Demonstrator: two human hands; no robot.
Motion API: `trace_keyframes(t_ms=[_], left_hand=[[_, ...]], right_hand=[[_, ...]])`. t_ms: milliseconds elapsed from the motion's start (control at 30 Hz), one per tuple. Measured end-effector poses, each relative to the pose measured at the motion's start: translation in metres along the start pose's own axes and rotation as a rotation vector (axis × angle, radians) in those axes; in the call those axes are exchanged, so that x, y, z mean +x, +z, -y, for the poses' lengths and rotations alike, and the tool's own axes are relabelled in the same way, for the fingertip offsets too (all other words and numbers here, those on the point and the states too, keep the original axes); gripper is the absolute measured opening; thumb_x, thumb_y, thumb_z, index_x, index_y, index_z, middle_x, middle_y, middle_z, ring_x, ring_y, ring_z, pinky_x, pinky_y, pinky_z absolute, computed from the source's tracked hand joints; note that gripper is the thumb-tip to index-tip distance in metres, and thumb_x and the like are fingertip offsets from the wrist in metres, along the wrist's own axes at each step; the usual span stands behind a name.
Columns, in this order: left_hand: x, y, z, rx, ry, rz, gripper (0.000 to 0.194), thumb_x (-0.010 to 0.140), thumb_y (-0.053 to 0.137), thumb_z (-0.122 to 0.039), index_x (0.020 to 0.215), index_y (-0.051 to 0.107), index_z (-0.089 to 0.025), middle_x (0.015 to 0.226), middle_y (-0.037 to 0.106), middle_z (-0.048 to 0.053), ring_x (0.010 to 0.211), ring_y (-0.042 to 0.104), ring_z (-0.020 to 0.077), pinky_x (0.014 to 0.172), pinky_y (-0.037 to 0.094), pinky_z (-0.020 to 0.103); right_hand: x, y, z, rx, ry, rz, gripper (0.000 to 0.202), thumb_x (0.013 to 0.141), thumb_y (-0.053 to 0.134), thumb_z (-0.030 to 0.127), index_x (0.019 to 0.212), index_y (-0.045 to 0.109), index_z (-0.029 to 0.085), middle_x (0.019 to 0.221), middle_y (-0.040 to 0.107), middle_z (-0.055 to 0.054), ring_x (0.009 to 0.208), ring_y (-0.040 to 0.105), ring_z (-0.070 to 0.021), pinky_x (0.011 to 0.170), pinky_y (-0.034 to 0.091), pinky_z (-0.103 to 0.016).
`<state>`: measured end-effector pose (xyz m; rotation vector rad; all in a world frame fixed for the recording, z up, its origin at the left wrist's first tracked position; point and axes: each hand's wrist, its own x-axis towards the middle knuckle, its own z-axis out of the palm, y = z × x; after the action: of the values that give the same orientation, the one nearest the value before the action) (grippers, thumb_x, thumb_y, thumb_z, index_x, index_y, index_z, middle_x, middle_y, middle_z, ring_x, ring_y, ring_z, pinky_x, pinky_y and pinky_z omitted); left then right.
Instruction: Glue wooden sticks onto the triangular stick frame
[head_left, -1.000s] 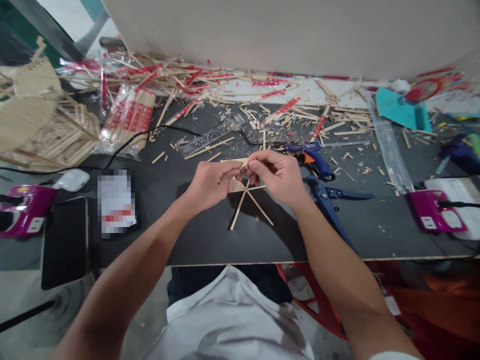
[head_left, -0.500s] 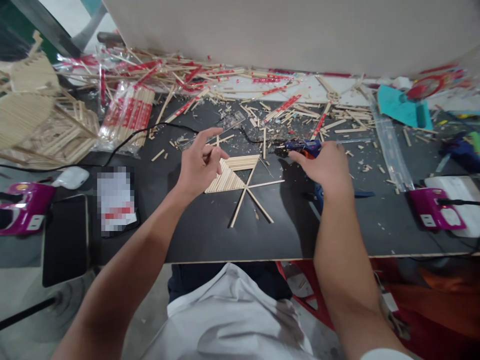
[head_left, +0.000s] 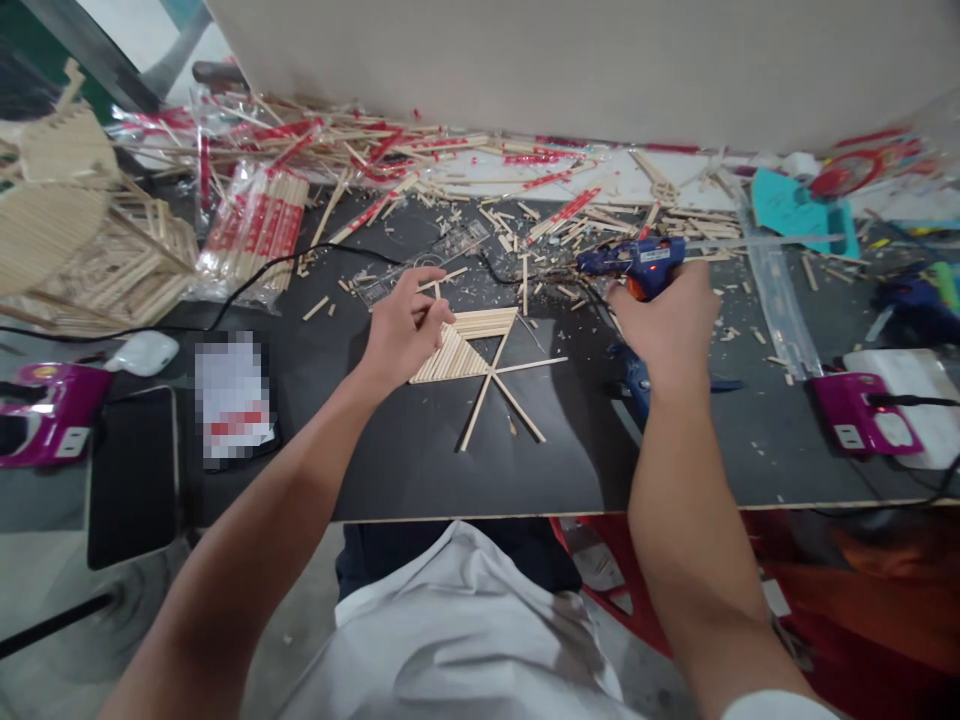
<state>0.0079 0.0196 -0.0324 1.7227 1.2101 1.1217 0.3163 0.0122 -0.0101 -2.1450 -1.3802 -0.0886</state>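
Note:
My right hand (head_left: 667, 315) is wrapped round the handle of a blue glue gun (head_left: 634, 260), held above the table with its nozzle toward the left and a clear glue stick out of its back. A frame of wooden sticks (head_left: 457, 355) lies on the dark table, partly filled with rows of sticks on its left and top, with bare spokes on the right and front. Over the frame's upper left corner is my left hand (head_left: 409, 330), its fingers curled with thumb and index near each other. What its fingertips hold, if anything, is too small to tell.
Loose sticks and scraps (head_left: 585, 215) cover the back. Wrapped sticks (head_left: 259, 230) and a stick-built structure (head_left: 97, 230) stand left. Phones lie front left. Blue pliers (head_left: 637, 385) lie by my right wrist; a purple power socket (head_left: 862, 415) is at right.
My right hand has raised the glue gun off the table and turned it slightly, so more of its body shows. My left hand has hardly moved.

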Motion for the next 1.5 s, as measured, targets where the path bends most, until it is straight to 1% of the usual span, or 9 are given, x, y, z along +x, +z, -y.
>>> trace_keyframes(t_ms=[100, 200, 300, 367, 500, 667, 800, 1200, 1500], left_hand=[[0.000, 0.001, 0.003, 0.008, -0.021, 0.006, 0.029, 0.093, 0.057, -0.022, 0.122, 0.054, -0.019, 0.076, 0.073, -0.002, 0.045, 0.059, 0.0066, 0.046, 0.047, 0.020], [0.000, 0.002, 0.004, 0.012, -0.027, 0.008, 0.028, 0.093, 0.056, -0.021, 0.121, 0.054, -0.021, 0.077, 0.073, -0.002, 0.045, 0.059, 0.0065, 0.046, 0.047, 0.020], [0.001, 0.004, 0.007, 0.029, -0.014, 0.005, 0.027, 0.094, 0.056, -0.020, 0.121, 0.054, -0.021, 0.077, 0.073, -0.002, 0.045, 0.059, 0.0062, 0.049, 0.049, 0.020], [0.001, 0.004, 0.008, 0.041, -0.009, 0.004, 0.027, 0.094, 0.056, -0.021, 0.121, 0.054, -0.020, 0.077, 0.074, -0.002, 0.045, 0.059, 0.0063, 0.050, 0.049, 0.020], [0.000, 0.004, 0.010, 0.062, 0.008, 0.010, 0.028, 0.095, 0.056, -0.022, 0.123, 0.054, -0.019, 0.077, 0.074, -0.001, 0.046, 0.059, 0.0070, 0.050, 0.049, 0.021], [0.000, 0.004, 0.011, 0.082, 0.008, 0.013, 0.030, 0.096, 0.057, -0.025, 0.125, 0.055, -0.020, 0.078, 0.075, -0.001, 0.046, 0.059, 0.0067, 0.051, 0.049, 0.021], [0.001, 0.005, 0.010, 0.062, -0.011, 0.014, 0.030, 0.094, 0.057, -0.025, 0.124, 0.056, -0.019, 0.077, 0.074, -0.002, 0.045, 0.058, 0.0067, 0.051, 0.049, 0.022], [0.001, 0.005, 0.010, 0.068, -0.011, 0.010, 0.030, 0.093, 0.056, -0.021, 0.123, 0.056, -0.019, 0.076, 0.074, -0.002, 0.045, 0.058, 0.0070, 0.051, 0.049, 0.022], [0.001, 0.005, 0.007, 0.080, -0.015, 0.015, 0.028, 0.094, 0.056, -0.020, 0.122, 0.055, -0.017, 0.076, 0.074, -0.002, 0.045, 0.057, 0.0066, 0.053, 0.049, 0.023]], right_hand=[[-0.018, -0.009, 0.019, 0.043, -0.091, 0.092, 0.035, 0.072, 0.076, 0.046, 0.090, 0.057, 0.023, 0.085, 0.069, -0.012, 0.083, 0.068, -0.0334, 0.079, 0.054, -0.051], [-0.042, -0.009, 0.036, 0.054, -0.169, 0.193, 0.029, 0.074, 0.075, 0.041, 0.086, 0.055, 0.023, 0.078, 0.067, -0.009, 0.079, 0.067, -0.0316, 0.075, 0.054, -0.047], [-0.060, -0.002, 0.043, 0.034, -0.255, 0.225, 0.025, 0.077, 0.071, 0.039, 0.084, 0.053, 0.023, 0.083, 0.067, -0.011, 0.084, 0.067, -0.0328, 0.075, 0.053, -0.045], [-0.064, 0.004, 0.043, 0.033, -0.304, 0.229, 0.022, 0.079, 0.069, 0.035, 0.085, 0.052, 0.022, 0.089, 0.067, -0.013, 0.088, 0.067, -0.0334, 0.077, 0.053, -0.045], [-0.062, 0.010, 0.039, 0.041, -0.369, 0.238, 0.019, 0.079, 0.066, 0.026, 0.089, 0.051, 0.022, 0.094, 0.066, -0.013, 0.090, 0.065, -0.0323, 0.080, 0.053, -0.045], [-0.063, 0.011, 0.037, 0.060, -0.411, 0.237, 0.017, 0.083, 0.064, 0.024, 0.094, 0.051, 0.022, 0.100, 0.063, -0.014, 0.095, 0.064, -0.0324, 0.085, 0.052, -0.048], [-0.065, 0.012, 0.036, 0.055, -0.429, 0.228, 0.017, 0.083, 0.064, 0.023, 0.095, 0.052, 0.022, 0.100, 0.063, -0.014, 0.096, 0.063, -0.0327, 0.085, 0.053, -0.048], [-0.059, 0.009, 0.033, 0.036, -0.452, 0.279, 0.016, 0.085, 0.064, 0.026, 0.095, 0.053, 0.022, 0.100, 0.064, -0.014, 0.096, 0.062, -0.0338, 0.085, 0.051, -0.047], [-0.059, 0.008, 0.034, 0.030, -0.437, 0.316, 0.015, 0.085, 0.065, 0.023, 0.096, 0.055, 0.021, 0.101, 0.063, -0.014, 0.097, 0.063, -0.0341, 0.086, 0.050, -0.047]])
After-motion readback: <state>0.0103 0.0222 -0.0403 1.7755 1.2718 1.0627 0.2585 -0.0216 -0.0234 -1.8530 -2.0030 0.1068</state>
